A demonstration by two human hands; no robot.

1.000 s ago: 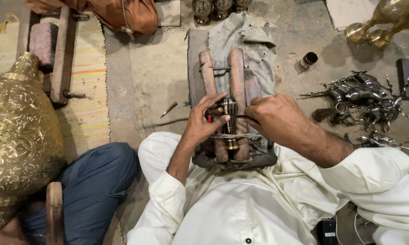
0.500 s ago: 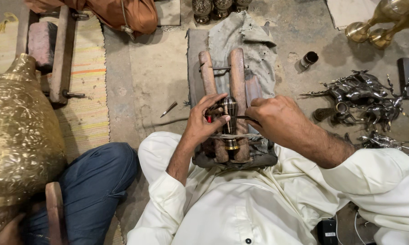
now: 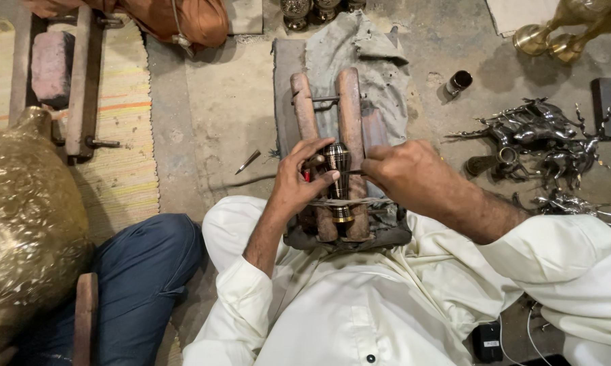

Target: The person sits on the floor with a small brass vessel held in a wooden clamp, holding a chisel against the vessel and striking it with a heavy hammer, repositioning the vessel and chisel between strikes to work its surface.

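Small turned metal piece (image 3: 337, 177), dark with brass bands, upright between two wooden rails (image 3: 349, 115) at picture centre, base toward six o'clock. At nine o'clock of the piece, left hand (image 3: 299, 183), fingers curled and pressed against its dark upper part, thumb along the side, a small red-tipped object barely visible under the fingers. At three o'clock, right hand (image 3: 404, 169), fingertips pinched together on a thin tool whose tip meets the piece; tool itself too small to make out. Under the rails, a grey cloth (image 3: 366, 61) spread over a flat board, running toward twelve o'clock. At six o'clock, white garment (image 3: 346, 305) covering lap and both arms. At ten o'clock of the piece, lying apart on the bare concrete floor (image 3: 211, 115), a slim pointed metal tool (image 3: 248, 161). At two o'clock, a small dark cylindrical cup (image 3: 458, 83); at three o'clock, well apart, a heap of silvery animal figurines (image 3: 542, 135). At one o'clock, top corner, brass vessels (image 3: 563, 30). At nine o'clock, far left, a large embossed brass vase (image 3: 21, 224) lying on a striped mat (image 3: 122, 169), beside another person's blue-trousered leg (image 3: 143, 271). At eleven o'clock, a second wooden frame (image 3: 85, 74) holding a brick-like block (image 3: 49, 57).
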